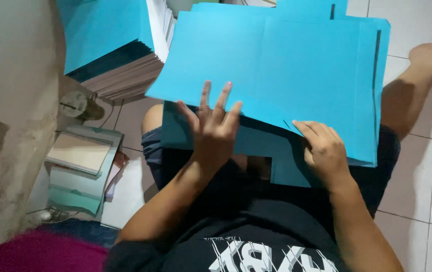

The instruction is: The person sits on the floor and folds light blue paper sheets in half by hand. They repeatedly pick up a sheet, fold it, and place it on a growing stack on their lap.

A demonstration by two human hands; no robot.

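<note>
A large bright blue card sheet (276, 65) is lifted over my lap, above more blue sheets (367, 151) that lie on my legs. My left hand (213, 128) is under its near edge with the fingers spread and raised, touching the sheet. My right hand (324, 148) pinches the near edge of the blue sheet at the right. I sit on the floor in dark shorts and a black shirt.
A tall stack of blue and brown sheets (120, 55) stands at the upper left. Books and a pale folder (82, 166) lie by the stained wall (9, 100) on the left. White floor tiles (427, 176) lie on the right, my bare leg (417, 85) stretched across them.
</note>
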